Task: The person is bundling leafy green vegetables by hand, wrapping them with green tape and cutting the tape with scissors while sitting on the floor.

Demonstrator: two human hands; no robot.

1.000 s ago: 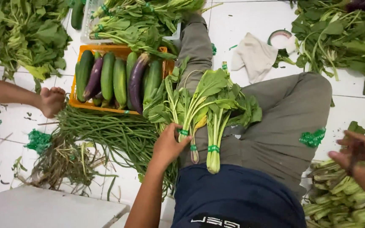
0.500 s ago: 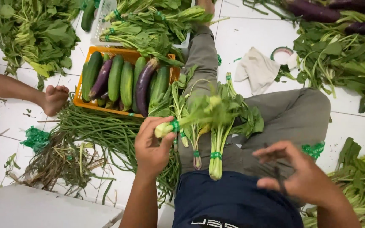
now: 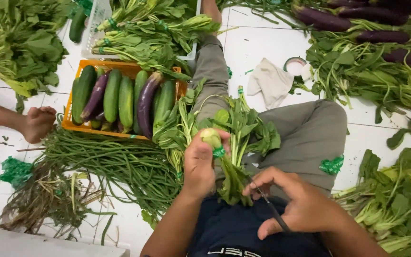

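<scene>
Left hand (image 3: 200,164) grasping a tied bundle of leafy greens (image 3: 227,166) at frame centre, right hand (image 3: 297,205) closed on a dark thin tool (image 3: 274,214) – looks like scissors, can't confirm.

Bundle sits over the person's lap, stem end up in the left fist with a green tie (image 3: 219,152) just past the fingers, leaves hanging down toward the right hand. More tied greens (image 3: 248,126) lie on the grey trouser leg (image 3: 305,138) just behind. Orange crate (image 3: 120,69) upper left of centre holds cucumbers (image 3: 112,95) and purple eggplants (image 3: 145,102); long beans (image 3: 115,164) heaped on the white tiled floor (image 3: 262,43) below it. Another person's bare foot (image 3: 39,123) at left edge – well apart from the hands. White cloth (image 3: 269,81) and tape roll (image 3: 295,64) upper right of centre; loose greens (image 3: 396,204) lower right.
</scene>
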